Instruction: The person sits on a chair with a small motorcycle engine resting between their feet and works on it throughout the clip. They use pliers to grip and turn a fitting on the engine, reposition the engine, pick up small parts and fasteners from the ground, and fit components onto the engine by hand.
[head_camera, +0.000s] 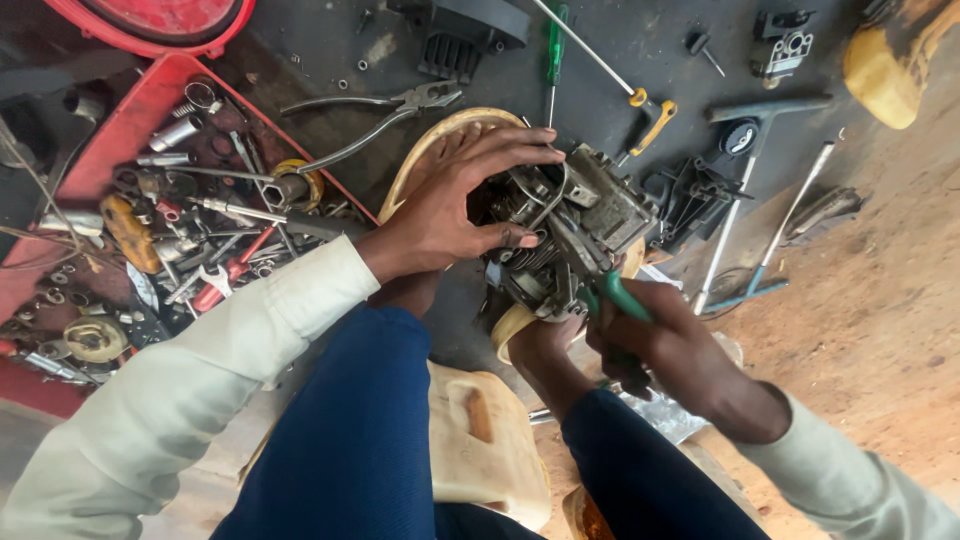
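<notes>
Red metal forms the largest item in view, a tool tray (130, 110) at the left, filled with spanners, sockets and small fittings and set within reach of the person's left arm. Dark ground (300, 50) beyond it carries loose tools: pliers (380, 115), a green-handled screwdriver (556, 45), and a long T-shaped wrench (745, 190). A pale plastic container (480, 440) sits between the person's blue-trousered knees.

At the centre, a small engine block (565, 225) rests over a yellow rim, near the knees, so both hands can work on it from above. The left hand (450, 205) lies spread over the block's left side, fingers curled on its top edge and thumb pressed on the cooling fins, apparently to steady it. The right hand (665, 345) is clenched round the green handle of a tool (612, 295), its tip directed into the lower part of the block; the tip itself is hidden.
</notes>
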